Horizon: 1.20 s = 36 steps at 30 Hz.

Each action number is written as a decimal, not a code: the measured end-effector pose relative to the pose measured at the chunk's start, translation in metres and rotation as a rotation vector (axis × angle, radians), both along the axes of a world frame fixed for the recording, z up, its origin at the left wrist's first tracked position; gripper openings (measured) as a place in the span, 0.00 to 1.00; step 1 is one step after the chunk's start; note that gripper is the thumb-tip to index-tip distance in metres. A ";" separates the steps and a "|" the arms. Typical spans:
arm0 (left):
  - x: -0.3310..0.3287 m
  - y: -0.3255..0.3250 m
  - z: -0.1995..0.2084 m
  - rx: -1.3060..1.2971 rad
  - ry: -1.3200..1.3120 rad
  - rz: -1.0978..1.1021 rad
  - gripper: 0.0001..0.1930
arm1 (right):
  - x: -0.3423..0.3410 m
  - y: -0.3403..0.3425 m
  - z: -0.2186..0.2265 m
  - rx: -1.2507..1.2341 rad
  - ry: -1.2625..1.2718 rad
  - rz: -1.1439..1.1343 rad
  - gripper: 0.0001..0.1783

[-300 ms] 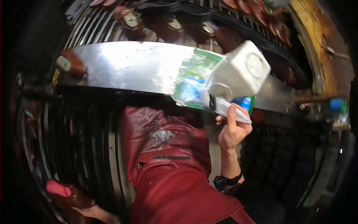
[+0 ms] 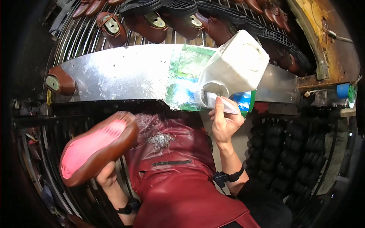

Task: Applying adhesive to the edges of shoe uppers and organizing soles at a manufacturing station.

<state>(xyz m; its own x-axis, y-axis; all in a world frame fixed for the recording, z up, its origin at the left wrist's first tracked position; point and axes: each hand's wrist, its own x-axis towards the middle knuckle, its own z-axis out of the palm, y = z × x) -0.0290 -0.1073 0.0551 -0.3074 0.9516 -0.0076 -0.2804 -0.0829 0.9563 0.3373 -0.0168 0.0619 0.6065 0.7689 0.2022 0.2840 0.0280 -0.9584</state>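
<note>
My left hand [image 2: 107,176] grips a brown leather shoe [image 2: 131,133] from beneath, its pink, soleless bottom turned up. The shoe is tilted, toe or heel pointing up and right, beside my apron; most of those fingers are hidden behind it. With my right hand [image 2: 227,128] I pinch the pale, translucent handle of what looks like a brush [image 2: 229,106]. Its head reaches into the round mouth of a white plastic jug [image 2: 243,62] lying on its side, so the tip is hidden. Under the jug lies a green and blue plastic sheet [image 2: 186,70].
A metal bench [image 2: 114,68] crosses in front of me. On its left end sits another brown shoe [image 2: 61,80]. Behind it, a rack holds several brown shoes [image 2: 148,28] and black soles [image 2: 224,13]. Dark stacks [image 2: 289,148] stand lower right. My red apron [image 2: 178,190] covers my lap.
My left hand has raised the shoe from the lower left towards the bench. My right hand has moved the brush slightly left, and its dark head has gone into the jug's mouth.
</note>
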 end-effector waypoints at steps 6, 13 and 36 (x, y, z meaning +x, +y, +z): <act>0.034 0.084 -0.010 0.500 1.313 -0.142 0.17 | -0.006 0.005 0.021 -0.131 1.069 0.035 0.14; 0.035 0.101 -0.066 0.716 1.255 -0.067 0.17 | -0.068 0.024 0.014 -0.143 0.989 0.582 0.11; 0.040 0.109 -0.044 0.727 1.257 -0.033 0.20 | -0.073 -0.031 0.044 0.379 0.113 1.169 0.09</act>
<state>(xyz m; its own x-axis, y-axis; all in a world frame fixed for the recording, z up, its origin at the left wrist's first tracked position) 0.0106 0.0021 0.0111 0.2738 0.6344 0.7229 0.6836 -0.6570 0.3177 0.2641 -0.0481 0.1058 -0.3779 0.7651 0.5214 -0.1825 0.4905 -0.8521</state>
